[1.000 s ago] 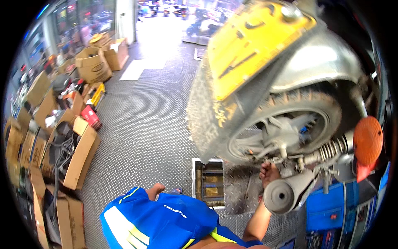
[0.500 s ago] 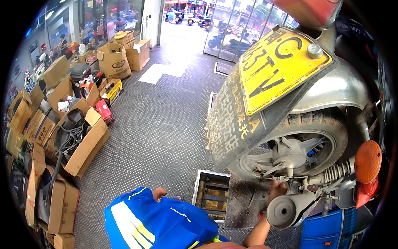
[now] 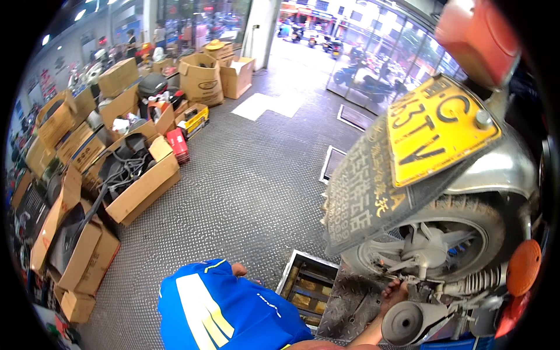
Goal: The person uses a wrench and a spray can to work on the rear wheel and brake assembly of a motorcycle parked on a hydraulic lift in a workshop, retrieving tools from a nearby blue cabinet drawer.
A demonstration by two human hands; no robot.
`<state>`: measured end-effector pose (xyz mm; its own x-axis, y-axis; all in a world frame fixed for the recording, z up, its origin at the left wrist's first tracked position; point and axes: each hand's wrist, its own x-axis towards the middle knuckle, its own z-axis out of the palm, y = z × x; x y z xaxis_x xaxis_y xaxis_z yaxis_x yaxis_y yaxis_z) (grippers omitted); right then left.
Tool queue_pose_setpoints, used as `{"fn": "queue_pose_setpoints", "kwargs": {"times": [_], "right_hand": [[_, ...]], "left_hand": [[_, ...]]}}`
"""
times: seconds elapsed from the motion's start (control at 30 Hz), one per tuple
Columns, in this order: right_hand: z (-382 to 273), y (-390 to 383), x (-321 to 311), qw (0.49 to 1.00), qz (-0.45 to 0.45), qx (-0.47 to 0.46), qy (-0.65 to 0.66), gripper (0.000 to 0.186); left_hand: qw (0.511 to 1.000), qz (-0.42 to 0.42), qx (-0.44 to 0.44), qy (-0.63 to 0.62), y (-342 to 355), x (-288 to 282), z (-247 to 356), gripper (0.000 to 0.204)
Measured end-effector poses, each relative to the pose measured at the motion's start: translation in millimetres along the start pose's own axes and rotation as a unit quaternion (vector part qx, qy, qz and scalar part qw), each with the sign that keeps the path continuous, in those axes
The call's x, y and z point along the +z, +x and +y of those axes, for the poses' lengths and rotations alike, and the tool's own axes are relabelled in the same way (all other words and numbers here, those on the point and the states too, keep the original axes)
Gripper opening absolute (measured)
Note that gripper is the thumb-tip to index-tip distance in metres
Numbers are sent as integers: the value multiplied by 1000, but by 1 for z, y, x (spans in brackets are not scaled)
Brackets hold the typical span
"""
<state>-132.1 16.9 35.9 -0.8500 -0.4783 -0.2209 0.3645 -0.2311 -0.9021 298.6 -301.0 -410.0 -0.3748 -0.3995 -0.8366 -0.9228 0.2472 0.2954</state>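
1. Head view: our right hand [image 3: 394, 296] is up at the metal linkage [image 3: 415, 279], just below the rear wheel's hub [image 3: 424, 249].
2. Fingers sit bunched together at the linkage. We can't tell if they're clamped on a part; the contact is too small to read.
3. Left hand: we can't make one out in this view.
4. The exhaust [image 3: 404, 323] is just beside our wrist, spring [image 3: 475, 282] off to the right. Tight access, so we'd best work by fingertip and keep the forearm off the exhaust.
5. We should keep fingers out of the spokes; any turn of the tyre [image 3: 493, 224] could pinch.
6. Floor pit [image 3: 284, 279] is open nearby. We'd hold small parts firmly; a dropped one could roll in.
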Motion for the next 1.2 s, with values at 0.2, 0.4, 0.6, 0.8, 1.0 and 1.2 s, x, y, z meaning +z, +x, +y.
{"fn": "queue_pose_setpoints", "kwargs": {"times": [0.2, 0.4, 0.6, 0.8, 1.0, 1.2], "right_hand": [[18, 0, 17, 920, 201, -207, -267, 29], [16, -7, 25, 915, 201, -221, -273, 26], [2, -1, 22, 994, 110, 1, -14, 18], [13, 17, -6, 957, 173, -108, -204, 25], [6, 7, 5, 980, 145, -43, -126, 21], [0, -23, 50, 975, 189, -95, -67, 10]], "left_hand": [[999, -7, -6, -32, -9, 9, -5, 30], [998, -11, -2, -54, -10, 15, -2, 29], [998, -11, -13, -68, -17, 19, -7, 29], [998, -14, -3, -64, -12, 14, 2, 28], [998, -19, -7, -62, -12, 14, 0, 27], [998, -22, -9, -57, -12, 14, 2, 27]]}}
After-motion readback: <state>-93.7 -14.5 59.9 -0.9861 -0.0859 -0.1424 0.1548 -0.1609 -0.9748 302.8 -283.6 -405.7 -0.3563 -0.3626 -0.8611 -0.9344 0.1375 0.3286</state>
